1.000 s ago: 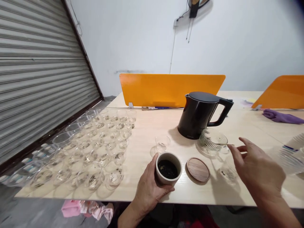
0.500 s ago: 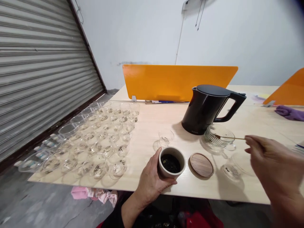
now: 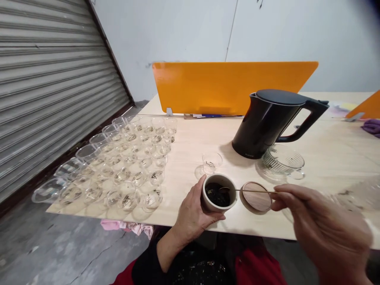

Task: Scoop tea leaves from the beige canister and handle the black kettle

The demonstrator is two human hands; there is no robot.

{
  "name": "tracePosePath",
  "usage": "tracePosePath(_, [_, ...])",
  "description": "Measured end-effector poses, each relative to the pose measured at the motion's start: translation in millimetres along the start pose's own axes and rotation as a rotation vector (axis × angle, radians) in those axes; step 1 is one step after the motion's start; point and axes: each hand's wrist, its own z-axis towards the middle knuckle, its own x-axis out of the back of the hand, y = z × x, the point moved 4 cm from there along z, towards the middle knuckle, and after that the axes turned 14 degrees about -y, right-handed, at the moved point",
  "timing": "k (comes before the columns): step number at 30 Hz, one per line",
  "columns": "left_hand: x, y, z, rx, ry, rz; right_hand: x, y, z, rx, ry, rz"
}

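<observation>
My left hand (image 3: 192, 213) is wrapped round a small beige jar (image 3: 219, 193) of dark tea leaves near the table's front edge. My right hand (image 3: 323, 225) pinches the end of a thin long-handled spoon (image 3: 252, 191), whose bowl is inside the jar on the leaves. The spoon's handle passes over the round wooden lid (image 3: 256, 196) lying flat just right of the jar. A single small glass cup (image 3: 211, 162) stands just behind the jar.
Several small glass cups (image 3: 124, 166) with a few leaves in them fill the table's left part. A black electric kettle (image 3: 273, 122) and a ribbed glass pitcher (image 3: 282, 163) stand behind the lid. An orange divider (image 3: 231, 85) runs across the back. A purple cloth (image 3: 372, 127) lies far right.
My right hand took the spoon from the glass pitcher and carried it left; its bowl now sits in the jar. My left hand stayed on the jar.
</observation>
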Motion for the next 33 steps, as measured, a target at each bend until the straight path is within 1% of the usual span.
tracePosePath(2, [-0.2,0,0,-0.003,-0.006,0.000,-9,-12,8,0.100,-0.059,0.026])
tracePosePath(6, [-0.2,2,1,-0.004,-0.004,0.008,-21,-10,13,0.221,-0.138,0.018])
tracePosePath(9, [-0.3,2,0,-0.004,-0.002,0.013,-21,-10,15,0.251,-0.192,0.024])
tracePosePath(13, [-0.2,1,-1,-0.007,-0.007,0.015,-17,-13,21,0.234,-0.237,0.146])
tracePosePath(15, [0.2,1,-1,0.000,-0.010,0.014,-17,-13,23,0.205,-0.256,0.214])
tracePosePath(18, [1.0,2,-1,0.010,-0.010,0.014,-18,-9,25,0.116,-0.286,0.284])
tracePosePath(20, [1.1,2,-1,0.010,-0.011,0.016,-16,-5,28,0.047,-0.244,0.330])
tracePosePath(23, [0.1,1,-1,0.011,-0.015,0.007,-12,-1,32,-0.062,-0.116,0.431])
tracePosePath(25, [-0.9,-1,-1,0.006,-0.015,-0.001,-11,1,35,-0.143,-0.060,0.492])
tracePosePath(28, [-1.9,-4,-1,-0.008,-0.004,0.010,-13,6,39,-0.237,-0.016,0.565])
tracePosePath(33, [-1.1,-3,0,-0.013,0.004,0.021,-19,17,41,-0.331,0.035,0.675])
